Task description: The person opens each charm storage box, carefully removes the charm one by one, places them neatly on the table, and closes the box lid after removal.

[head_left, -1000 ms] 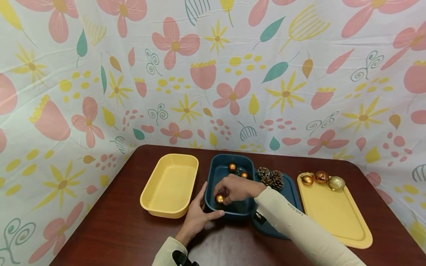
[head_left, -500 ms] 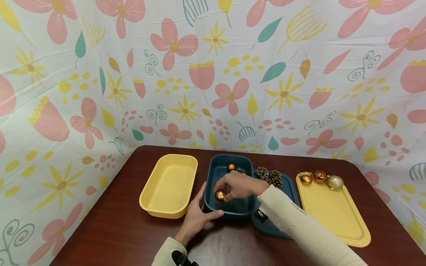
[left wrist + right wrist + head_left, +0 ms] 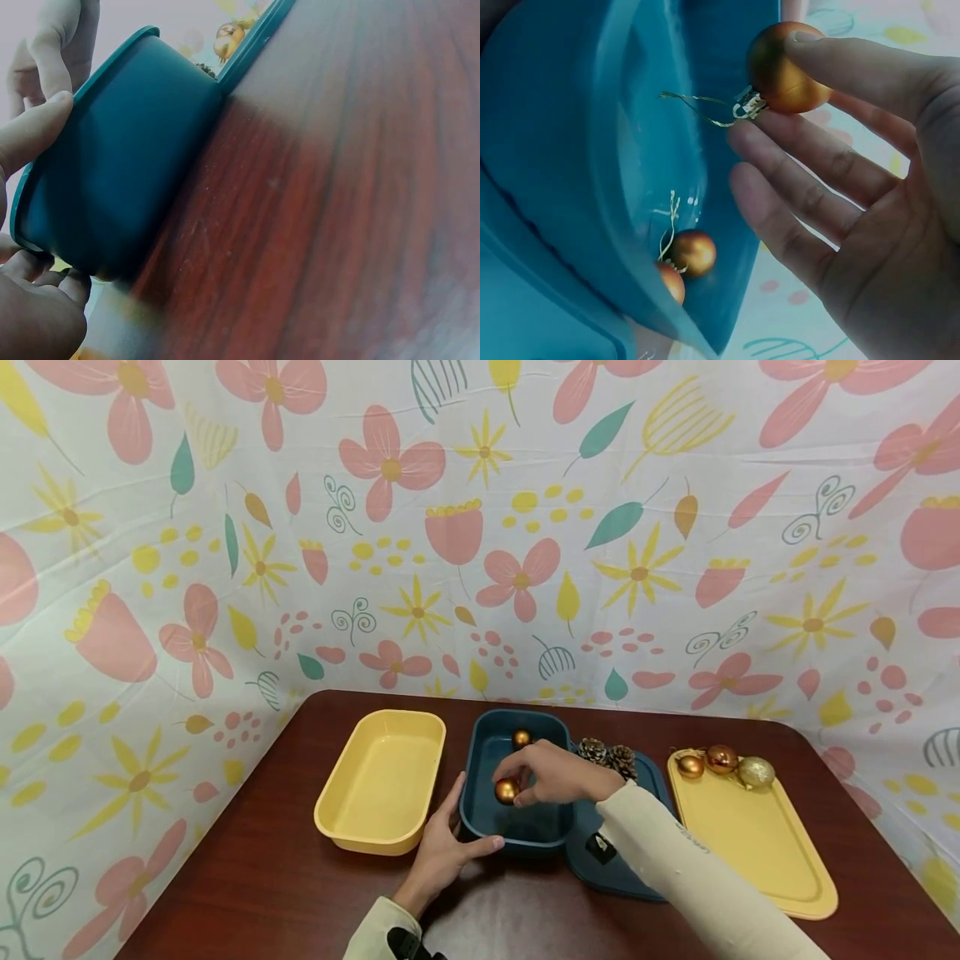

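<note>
My right hand (image 3: 558, 772) pinches a copper-gold Christmas bauble (image 3: 507, 791) over the dark blue box (image 3: 517, 836). In the right wrist view the thumb lies on the bauble (image 3: 784, 67), and its gold string loop hangs beside the other fingers. Two more baubles (image 3: 693, 253) lie inside the box; the head view shows one of them (image 3: 521, 739), while my hand covers the other. At the near left corner my left hand (image 3: 441, 853) holds the box, thumb over the rim and fingers along the side, as the left wrist view shows on the box wall (image 3: 127, 150).
A yellow box (image 3: 378, 785) stands to the left. On the right, a blue lid (image 3: 611, 868) bears several pine cones (image 3: 622, 760), partly under my right arm. Beyond it a yellow lid (image 3: 757, 843) carries three baubles (image 3: 722, 758) at its far end.
My right hand has lifted the bauble from the box's near part and carried it slightly up and right. The left hand stays on the box corner.
</note>
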Available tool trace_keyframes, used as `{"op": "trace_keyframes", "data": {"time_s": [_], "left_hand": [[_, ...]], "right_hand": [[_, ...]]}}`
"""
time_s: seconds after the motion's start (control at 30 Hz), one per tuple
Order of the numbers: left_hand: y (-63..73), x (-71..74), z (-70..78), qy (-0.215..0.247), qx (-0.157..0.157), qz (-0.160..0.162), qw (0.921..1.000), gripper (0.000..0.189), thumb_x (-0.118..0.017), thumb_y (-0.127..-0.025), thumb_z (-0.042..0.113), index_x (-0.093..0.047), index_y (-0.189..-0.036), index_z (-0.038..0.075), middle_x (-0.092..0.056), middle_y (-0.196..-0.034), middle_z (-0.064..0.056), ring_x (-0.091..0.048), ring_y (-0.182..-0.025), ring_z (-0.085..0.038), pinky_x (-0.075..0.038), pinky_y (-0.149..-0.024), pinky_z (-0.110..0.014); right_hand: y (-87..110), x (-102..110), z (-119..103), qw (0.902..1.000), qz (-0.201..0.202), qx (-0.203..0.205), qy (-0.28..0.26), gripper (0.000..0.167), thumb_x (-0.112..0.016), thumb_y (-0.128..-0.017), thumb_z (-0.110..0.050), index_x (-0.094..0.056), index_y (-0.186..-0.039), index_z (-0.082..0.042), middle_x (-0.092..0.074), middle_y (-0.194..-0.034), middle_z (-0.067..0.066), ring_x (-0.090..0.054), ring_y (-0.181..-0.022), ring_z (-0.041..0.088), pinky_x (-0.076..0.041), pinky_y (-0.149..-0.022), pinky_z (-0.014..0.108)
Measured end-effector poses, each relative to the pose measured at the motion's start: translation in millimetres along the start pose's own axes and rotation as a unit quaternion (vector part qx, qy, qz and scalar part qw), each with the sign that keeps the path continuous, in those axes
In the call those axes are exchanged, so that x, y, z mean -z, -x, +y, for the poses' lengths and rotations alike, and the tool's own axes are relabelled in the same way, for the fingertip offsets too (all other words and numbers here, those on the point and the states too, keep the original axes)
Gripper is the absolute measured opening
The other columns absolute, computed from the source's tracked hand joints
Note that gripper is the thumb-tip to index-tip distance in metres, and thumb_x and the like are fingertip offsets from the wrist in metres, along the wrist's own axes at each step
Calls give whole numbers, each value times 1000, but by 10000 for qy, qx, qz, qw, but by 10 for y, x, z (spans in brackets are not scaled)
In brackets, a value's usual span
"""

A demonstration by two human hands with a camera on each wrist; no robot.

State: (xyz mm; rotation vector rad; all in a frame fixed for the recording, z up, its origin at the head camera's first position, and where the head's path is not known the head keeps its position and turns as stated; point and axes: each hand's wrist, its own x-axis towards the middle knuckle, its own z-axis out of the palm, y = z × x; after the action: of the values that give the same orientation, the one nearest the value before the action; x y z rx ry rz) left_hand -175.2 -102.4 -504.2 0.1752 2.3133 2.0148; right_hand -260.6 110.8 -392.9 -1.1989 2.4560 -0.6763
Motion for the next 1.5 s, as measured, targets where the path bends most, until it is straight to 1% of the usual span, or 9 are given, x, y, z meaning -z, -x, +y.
{"op": "trace_keyframes", "data": {"time_s": [0.1, 0.27, 0.4, 0.57, 0.8, 0.87, 1.03, 1.27, 1.5], "left_hand": [[1, -1, -3, 12, 41, 21, 10000, 108, -88, -78, 26, -19, -162, 29, -18, -170, -1, -26, -154, -34, -30, -121, -56], [4, -3, -9, 30, 91, 50, 9999, 109, -88, -77, 29, -20, -162, 27, -18, -170, -3, -25, -155, -34, -30, -121, -55], [3, -5, -16, 39, 107, 58, 9999, 109, -88, -78, 29, -20, -162, 25, -18, -170, -3, -25, -155, -34, -30, -121, -55], [2, -3, -19, -12, 14, 68, 10000, 108, -87, -79, 26, -19, -163, 21, -19, -170, -6, -27, -154, -35, -30, -120, -55], [14, -6, -11, 53, 89, 73, 9999, 109, -88, -78, 25, -19, -163, 21, -18, -170, -3, -26, -155, -33, -29, -122, -55], [15, -10, -10, 67, 94, 73, 9999, 109, -88, -78, 24, -19, -163, 21, -18, -170, -3, -26, -154, -33, -29, -122, -55], [16, -15, -14, 74, 138, 93, 9998, 109, -88, -78, 23, -19, -163, 22, -18, -170, -2, -26, -155, -33, -30, -122, -54], [5, -19, -19, -23, 24, 125, 9999, 108, -88, -78, 23, -21, -162, 24, -21, -169, -1, -29, -153, -35, -32, -121, -54], [-2, -15, 1, 10, 69, 145, 9999, 107, -88, -78, 23, -22, -161, 29, -23, -169, 1, -28, -154, -34, -33, -120, -54]], "right_hand": [[39, 15, 35, 9998, 161, 53, -102, 38, -77, -89, -14, -70, -127, -14, -72, -120, -1, -68, -94, 10, -57, -78, 23], [99, 35, 105, 9988, 327, 28, -368, 39, -75, -90, -14, -69, -129, -12, -71, -120, 1, -67, -90, 9, -56, -77, 23], [141, 42, 154, 9968, 483, -96, -624, 39, -75, -90, -16, -69, -129, -16, -72, -117, -1, -66, -90, 10, -56, -80, 26], [196, 42, 193, 9943, 743, -136, -755, 39, -75, -91, -18, -68, -129, -21, -71, -115, -1, -65, -94, 13, -57, -83, 29], [266, 39, 254, 9885, 1052, -198, -1069, 39, -74, -92, -21, -66, -131, -21, -70, -125, 6, -68, -105, 20, -59, -89, 38], [286, 41, 272, 9872, 1081, -218, -1149, 39, -74, -92, -21, -67, -131, -21, -69, -125, 7, -68, -106, 21, -59, -88, 37], [328, 44, 324, 9850, 1206, -203, -1216, 41, -74, -92, -21, -66, -132, -18, -69, -120, 8, -68, -103, 21, -58, -82, 30], [424, 106, 406, 9751, 1602, -310, -1502, 41, -75, -91, -21, -66, -132, -18, -71, -118, 7, -68, -103, 20, -58, -84, 31], [517, 192, 432, 9610, 1937, -572, -1887, 41, -76, -91, -24, -66, -131, -22, -71, -118, 6, -68, -104, 20, -57, -86, 30]]}}
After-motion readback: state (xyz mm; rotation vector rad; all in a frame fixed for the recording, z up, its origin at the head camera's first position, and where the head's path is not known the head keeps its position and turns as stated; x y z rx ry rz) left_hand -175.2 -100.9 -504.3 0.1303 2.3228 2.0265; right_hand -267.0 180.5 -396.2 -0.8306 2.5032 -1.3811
